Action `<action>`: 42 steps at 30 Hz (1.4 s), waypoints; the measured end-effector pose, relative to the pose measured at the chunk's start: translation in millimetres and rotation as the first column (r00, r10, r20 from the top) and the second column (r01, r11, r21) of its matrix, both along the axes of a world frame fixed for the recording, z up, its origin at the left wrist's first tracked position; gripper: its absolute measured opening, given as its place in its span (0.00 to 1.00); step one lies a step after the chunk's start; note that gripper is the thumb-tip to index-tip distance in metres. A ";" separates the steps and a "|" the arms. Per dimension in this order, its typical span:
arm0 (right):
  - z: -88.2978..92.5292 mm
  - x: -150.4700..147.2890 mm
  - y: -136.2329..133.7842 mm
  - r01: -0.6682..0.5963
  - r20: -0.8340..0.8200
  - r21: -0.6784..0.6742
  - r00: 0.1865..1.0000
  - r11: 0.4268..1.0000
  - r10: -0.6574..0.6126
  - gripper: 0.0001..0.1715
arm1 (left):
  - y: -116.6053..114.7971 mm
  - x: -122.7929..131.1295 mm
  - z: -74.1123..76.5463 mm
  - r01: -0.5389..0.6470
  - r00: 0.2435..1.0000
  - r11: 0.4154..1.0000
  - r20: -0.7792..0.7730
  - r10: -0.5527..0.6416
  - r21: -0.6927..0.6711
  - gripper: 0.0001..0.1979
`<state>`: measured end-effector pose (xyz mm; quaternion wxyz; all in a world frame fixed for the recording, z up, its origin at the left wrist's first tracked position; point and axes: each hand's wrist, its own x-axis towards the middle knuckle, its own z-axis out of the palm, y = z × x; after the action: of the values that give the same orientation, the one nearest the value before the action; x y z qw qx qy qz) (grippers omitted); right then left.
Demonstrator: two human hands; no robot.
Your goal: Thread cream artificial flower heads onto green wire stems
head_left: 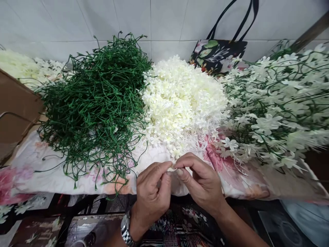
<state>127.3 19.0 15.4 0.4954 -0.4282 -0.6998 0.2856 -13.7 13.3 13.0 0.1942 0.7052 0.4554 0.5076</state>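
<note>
Near the front edge of the cloth-covered table, my left hand [154,185] and my right hand [202,181] meet fingertip to fingertip. Both pinch a small whitish piece [171,169], probably an artificial flower part, mostly hidden by the fingers. Just beyond them rises a heap of white artificial flower heads [177,103], with loose ones at its near edge. A tangled pile of green plastic stems [100,99] lies to the left. On the right are assembled white flowers on green stems [269,113].
A floral cloth [84,183] covers the table. At the far left stands a cardboard box [17,109], with more pale flowers [23,67] behind it. A dark floral bag [218,55] leans by the tiled wall [164,24]. Blue-grey plastic [305,219] shows at lower right.
</note>
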 end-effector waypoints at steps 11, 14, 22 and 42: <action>-15.3 49.2 8.8 0.422 0.723 0.414 0.386 0.807 -0.573 0.10 | 2.7 -10.0 -16.8 0.072 0.961 0.835 0.261 0.088 -0.545 0.10; -16.1 46.9 18.3 0.425 0.786 0.397 0.301 0.814 -0.540 0.10 | 2.3 -9.4 -14.5 0.070 0.948 0.802 0.291 0.132 -0.593 0.10; -17.7 49.6 9.9 0.276 0.785 0.290 0.480 0.916 -0.393 0.12 | 1.8 5.0 -7.6 0.071 0.919 0.793 0.349 0.185 -0.606 0.08; 6.0 43.7 -5.8 0.172 -0.021 -0.239 0.983 0.956 -0.183 0.01 | 2.1 24.6 10.3 0.329 0.757 0.626 0.594 0.273 -0.707 0.08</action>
<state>171.0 13.2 21.5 0.4795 -0.5389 -0.6088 0.3302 10.9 15.4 23.4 0.6332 0.3338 0.5185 0.4677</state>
